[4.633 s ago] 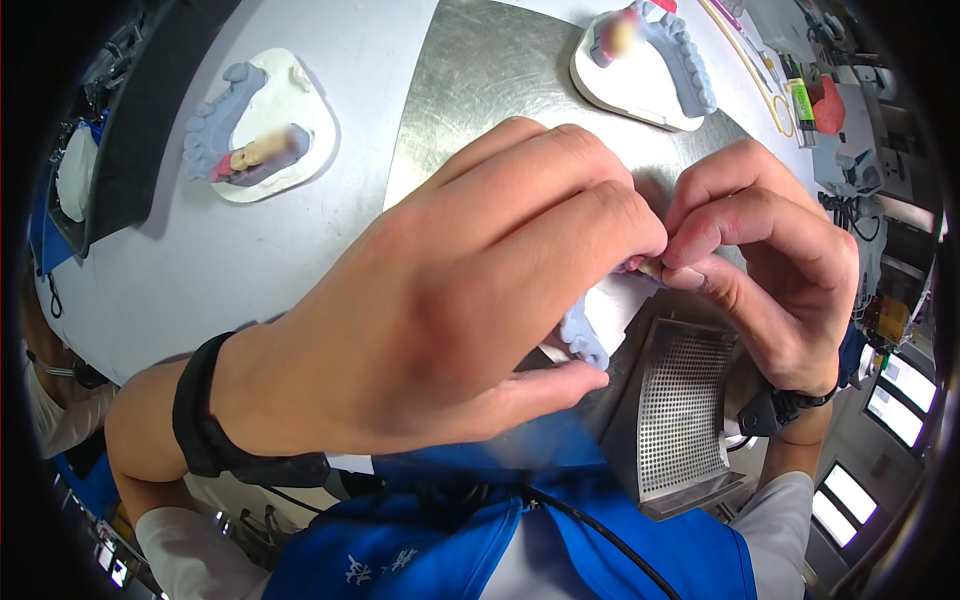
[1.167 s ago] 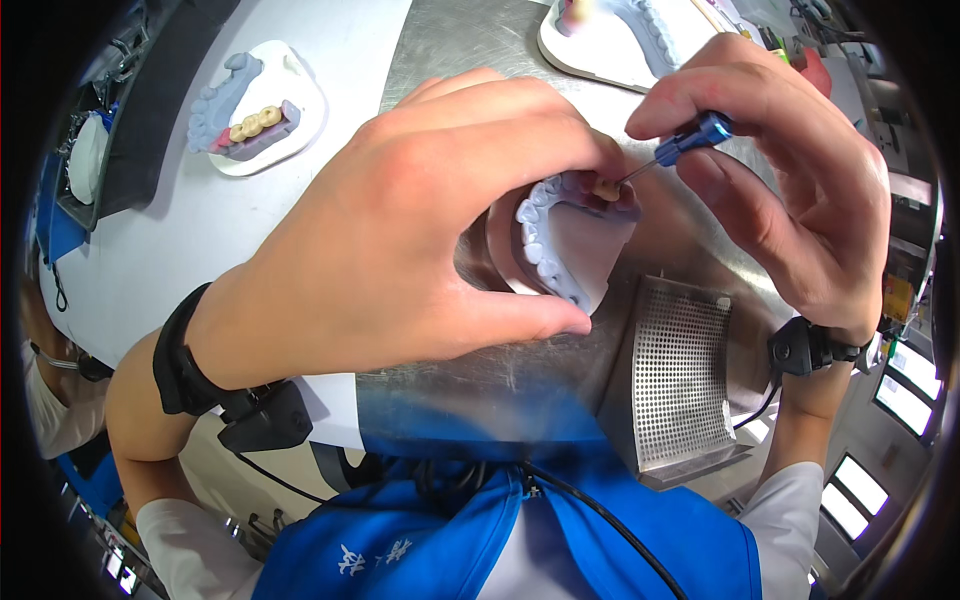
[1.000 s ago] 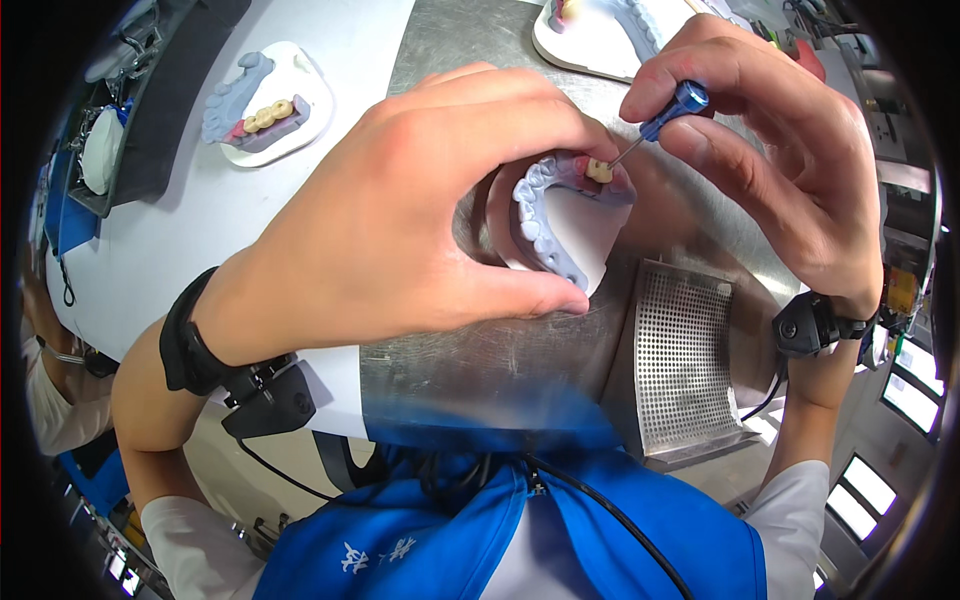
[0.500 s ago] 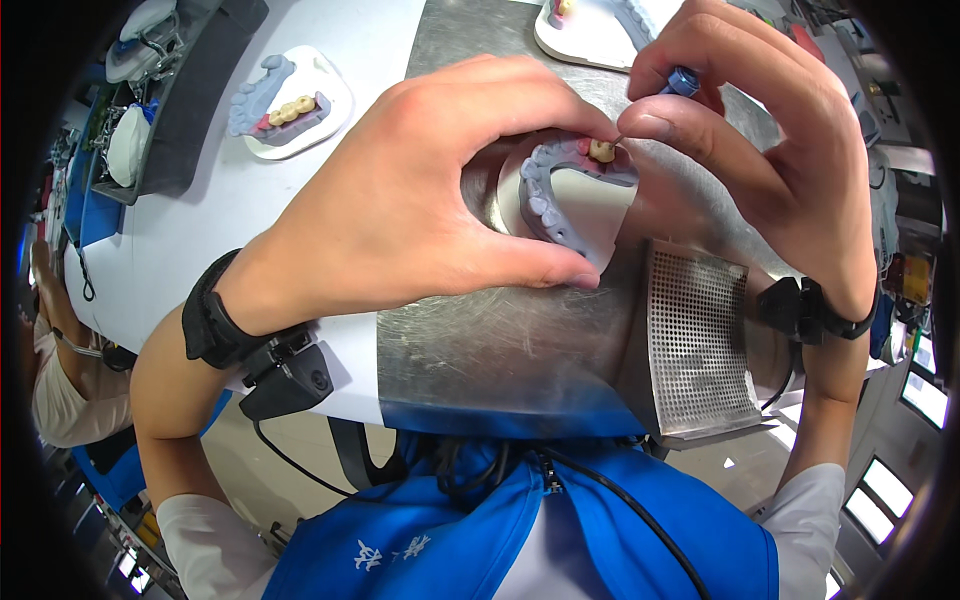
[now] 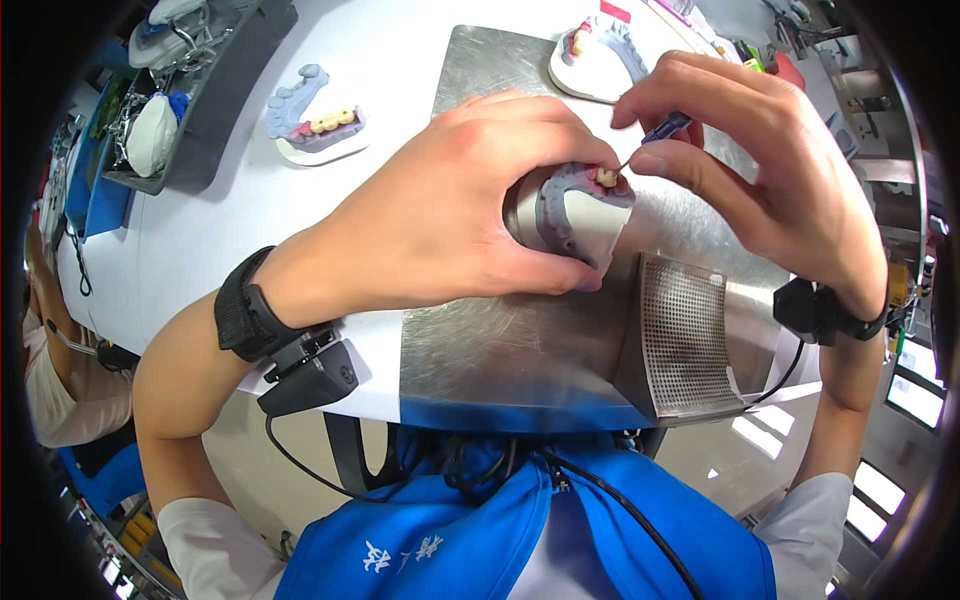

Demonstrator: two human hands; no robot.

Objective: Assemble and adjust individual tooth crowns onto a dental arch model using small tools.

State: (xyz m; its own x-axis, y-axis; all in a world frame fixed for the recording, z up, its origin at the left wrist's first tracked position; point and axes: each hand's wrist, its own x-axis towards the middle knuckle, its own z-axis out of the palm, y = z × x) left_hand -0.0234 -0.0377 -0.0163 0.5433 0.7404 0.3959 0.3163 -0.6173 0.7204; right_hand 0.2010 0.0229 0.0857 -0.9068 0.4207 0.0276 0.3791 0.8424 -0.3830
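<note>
My left hand [image 5: 430, 205] curves around a grey and white dental model [image 5: 592, 226], with the thumb at its near edge and the fingers over the far side. The model is held tilted above a metal plate [image 5: 490, 350]. Yellowish tooth crowns [image 5: 607, 178] with pink gum material stand at its far right end. Between thumb and fingers, my right hand [image 5: 775, 175] pinches a small blue-handled screwdriver [image 5: 664, 128]. Its thin shaft points down-left at the crowns; whether the tip touches them I cannot tell. My left fingertips lie right beside that spot.
A perforated metal sheet [image 5: 685, 335] leans at the plate's near right. Two more dental models lie on the white table, one at far left [image 5: 325, 150] and one at the back [image 5: 575, 78]. A dark grey bin [image 5: 205, 140] stands beyond. At left shows another person's arm [image 5: 62, 350].
The dental model has tilted, showing more of its side. My right hand has turned the screwdriver, so its blue handle and thin shaft show more. The whole view has shifted slightly.
</note>
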